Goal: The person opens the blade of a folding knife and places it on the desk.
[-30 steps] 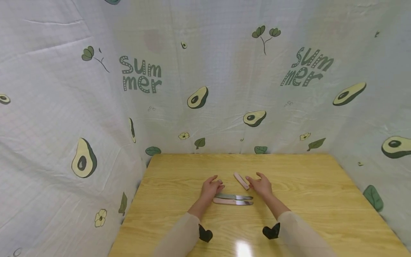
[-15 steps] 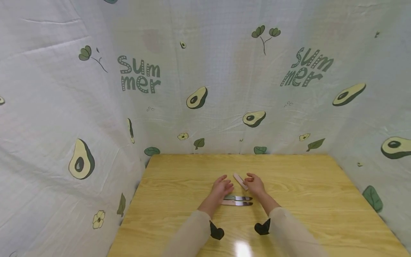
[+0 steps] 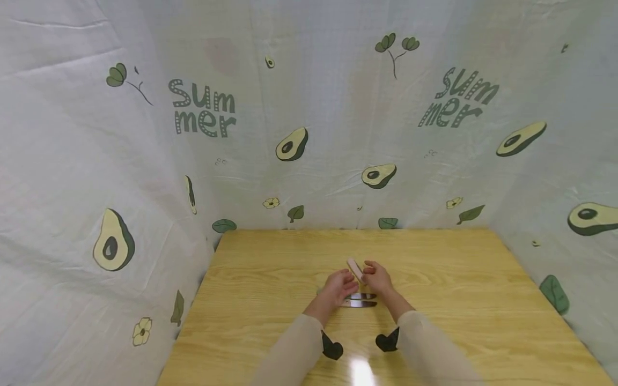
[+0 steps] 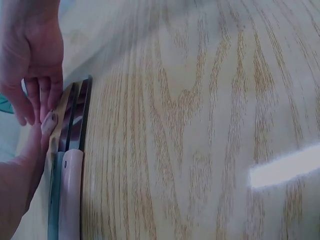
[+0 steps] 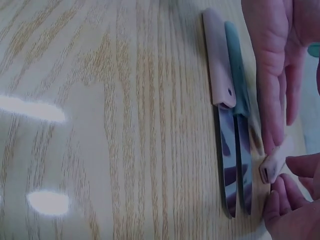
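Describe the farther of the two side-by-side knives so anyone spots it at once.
On the wooden table, by the left hand, lies the pink-handled knife, its blade toward the person's right. Alongside it, just beyond, lies the green-handled knife, set apart by its green handle.

There is one table (image 3: 260,262). On it lie two knives, one pink-handled knife (image 5: 222,95) and one green-handled knife (image 5: 239,85), plus one pink handle (image 3: 355,269). Over it show two hands (image 3: 340,285), two sleeves (image 3: 292,348) and two black hearts (image 3: 333,348). Around it, the cloth (image 3: 333,96) carries two "summer" prints (image 3: 205,114) and three yellow flowers (image 3: 142,331).
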The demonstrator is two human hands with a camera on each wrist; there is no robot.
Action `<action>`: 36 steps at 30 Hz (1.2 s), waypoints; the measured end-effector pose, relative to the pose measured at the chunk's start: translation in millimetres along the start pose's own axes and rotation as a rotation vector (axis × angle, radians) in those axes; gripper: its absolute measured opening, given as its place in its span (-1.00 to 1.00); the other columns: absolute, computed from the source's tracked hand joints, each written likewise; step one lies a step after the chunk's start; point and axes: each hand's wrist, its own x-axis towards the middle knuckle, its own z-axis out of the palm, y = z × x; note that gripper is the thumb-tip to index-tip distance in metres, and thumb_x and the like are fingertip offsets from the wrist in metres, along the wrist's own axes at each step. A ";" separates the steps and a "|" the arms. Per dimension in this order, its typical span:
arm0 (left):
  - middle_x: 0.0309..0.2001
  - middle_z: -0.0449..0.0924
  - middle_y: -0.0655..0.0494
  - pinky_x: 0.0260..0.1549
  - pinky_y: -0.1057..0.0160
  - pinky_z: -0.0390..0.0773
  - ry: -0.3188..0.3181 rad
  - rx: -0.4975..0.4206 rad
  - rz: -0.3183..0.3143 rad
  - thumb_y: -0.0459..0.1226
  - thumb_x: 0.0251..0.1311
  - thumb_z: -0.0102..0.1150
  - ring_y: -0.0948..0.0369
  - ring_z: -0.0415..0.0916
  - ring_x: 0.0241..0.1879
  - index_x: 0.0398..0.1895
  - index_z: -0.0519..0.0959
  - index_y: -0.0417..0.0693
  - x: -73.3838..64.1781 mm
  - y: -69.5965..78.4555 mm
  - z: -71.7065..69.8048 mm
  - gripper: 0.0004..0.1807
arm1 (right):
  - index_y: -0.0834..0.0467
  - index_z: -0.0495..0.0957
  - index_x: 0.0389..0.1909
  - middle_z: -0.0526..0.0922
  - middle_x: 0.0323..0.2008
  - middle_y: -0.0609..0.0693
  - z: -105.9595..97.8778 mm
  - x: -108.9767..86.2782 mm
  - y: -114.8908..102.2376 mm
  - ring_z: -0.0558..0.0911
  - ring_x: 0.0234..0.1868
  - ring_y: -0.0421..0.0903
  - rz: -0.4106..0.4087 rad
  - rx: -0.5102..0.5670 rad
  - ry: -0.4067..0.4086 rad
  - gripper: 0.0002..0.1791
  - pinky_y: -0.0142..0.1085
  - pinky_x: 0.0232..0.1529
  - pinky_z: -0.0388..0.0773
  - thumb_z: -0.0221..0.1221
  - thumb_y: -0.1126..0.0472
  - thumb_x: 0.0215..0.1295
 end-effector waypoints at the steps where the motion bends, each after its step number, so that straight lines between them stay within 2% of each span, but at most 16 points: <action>1: 0.35 0.11 -0.55 0.29 -0.06 0.40 -0.003 0.002 -0.002 -0.39 0.45 -0.30 -0.29 0.29 0.30 0.43 -0.06 -0.52 -0.6 0.0 0.2 -0.43 | 0.42 0.35 0.24 0.59 -0.02 0.41 1.3 -0.3 -0.1 0.61 -0.04 0.23 0.000 -0.001 -0.003 -0.40 -0.27 -0.16 0.64 0.14 0.49 0.09; 5: 0.33 0.16 -0.53 0.28 -0.05 0.42 -0.011 0.010 -0.004 -0.38 0.46 -0.31 -0.23 0.36 0.26 0.44 -0.05 -0.47 -1.7 1.5 0.6 -0.44 | 0.43 0.36 0.23 0.59 -0.03 0.42 5.0 -1.0 -1.3 0.60 -0.02 0.26 0.004 0.001 -0.011 -0.41 -0.18 -0.12 0.66 0.14 0.50 0.09; 8: 0.31 0.23 -0.49 0.27 -0.05 0.44 -0.017 0.028 -0.005 -0.37 0.45 -0.31 -0.19 0.41 0.23 0.45 0.00 -0.43 -0.1 1.3 0.7 -0.45 | 0.41 0.37 0.23 0.59 -0.03 0.41 6.3 -0.9 -2.3 0.60 -0.03 0.24 0.023 0.012 -0.006 -0.39 -0.20 -0.11 0.66 0.16 0.51 0.06; 15: 0.26 0.35 -0.41 0.24 -0.06 0.47 -0.046 0.061 0.004 -0.41 0.42 -0.27 -0.11 0.49 0.16 0.45 0.02 -0.41 1.1 -0.3 1.4 -0.44 | 0.41 0.39 0.21 0.63 -0.18 0.33 7.8 -1.7 -2.5 0.61 -0.20 0.06 0.025 -0.008 0.004 -0.36 -0.41 -0.34 0.53 0.17 0.52 -0.02; 18: 0.23 0.38 -0.40 0.20 -0.01 0.51 -0.025 0.073 0.004 -0.42 0.39 -0.18 -0.08 0.55 0.10 0.48 -0.03 -0.36 0.4 0.4 1.5 -0.38 | 0.39 0.39 0.22 0.63 -0.18 0.33 7.1 -1.6 -2.2 0.62 -0.20 0.07 0.013 -0.010 0.011 -0.37 -0.42 -0.36 0.51 0.18 0.50 0.02; 22: 0.23 0.37 -0.41 0.11 0.04 0.59 0.020 0.124 0.013 -0.43 0.33 -0.01 -0.03 0.63 -0.03 0.54 -0.17 -0.15 -2.3 1.6 -0.2 -0.19 | 0.37 0.38 0.23 0.64 -0.14 0.35 6.9 -1.1 -1.0 0.64 -0.17 0.09 -0.011 0.000 0.004 -0.40 -0.41 -0.32 0.54 0.20 0.46 0.09; 26: 0.18 0.39 -0.37 0.01 0.05 0.65 0.040 0.197 0.078 -0.45 0.26 0.12 0.02 0.66 -0.12 0.56 -0.23 -0.03 -4.1 2.2 -2.1 -0.05 | 0.39 0.42 0.19 0.66 -0.14 0.35 8.2 -1.1 1.8 0.67 -0.19 0.00 -0.059 0.056 -0.016 -0.48 -0.46 -0.32 0.55 0.19 0.48 0.15; 30: 0.03 0.43 -0.29 -0.08 0.10 0.69 0.054 0.237 0.152 -0.49 0.23 0.14 0.06 0.66 -0.19 0.55 -0.23 -0.06 -3.5 0.2 -5.3 -0.04 | 0.47 0.50 0.03 0.68 -0.19 0.36 8.2 -1.5 3.0 0.67 -0.27 -0.13 -0.127 0.131 -0.076 -0.64 -0.49 -0.35 0.57 0.17 0.51 0.17; 36: -0.05 0.45 -0.31 -0.14 0.14 0.71 0.065 0.214 0.195 -0.56 0.17 0.17 0.04 0.65 -0.19 0.54 -0.25 -0.11 -2.0 -0.7 -12.2 0.02 | 0.42 0.55 -0.04 0.68 -0.26 0.21 5.6 -2.0 1.3 0.59 -0.36 -0.20 -0.122 0.170 -0.176 -0.74 -0.39 -0.38 0.59 0.15 0.46 0.24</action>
